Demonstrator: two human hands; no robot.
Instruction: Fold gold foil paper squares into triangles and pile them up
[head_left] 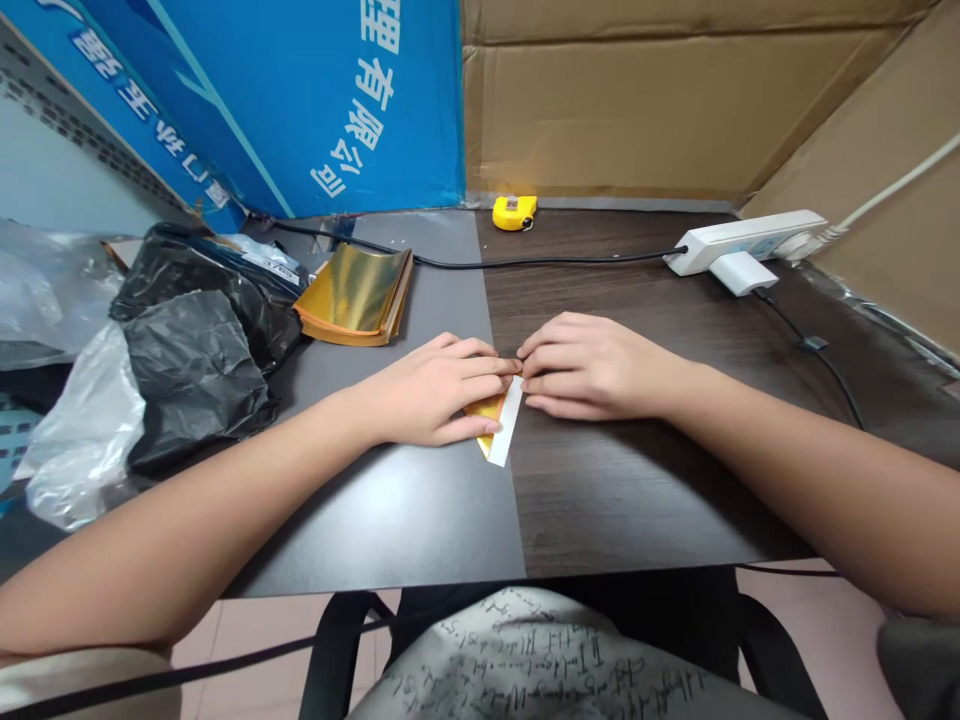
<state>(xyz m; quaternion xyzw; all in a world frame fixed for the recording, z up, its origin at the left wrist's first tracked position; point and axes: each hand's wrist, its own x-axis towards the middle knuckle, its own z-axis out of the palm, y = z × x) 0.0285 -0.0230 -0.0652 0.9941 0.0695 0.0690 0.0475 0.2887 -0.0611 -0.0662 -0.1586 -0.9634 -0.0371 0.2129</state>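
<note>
A small sheet of gold joss paper (506, 425), folded with a white strip along its right edge, lies on the desk between my hands. My left hand (450, 392) rests over it from the left, thumb on its lower part and fingers at its top, holding it down. My right hand (589, 368) has its fingers bent together at the paper's upper right corner, close to the left fingertips. Part of the paper is hidden under the left hand. Farther back to the left sits a stack of gold joss paper (356, 290).
Black and clear plastic bags (199, 370) heap up at the left. A yellow tape measure (514, 212) stands at the back near the cardboard wall (600, 110). A white power strip (750, 240) with a plugged-in charger lies at the right; a black cable (555, 264) crosses the desk behind my hands.
</note>
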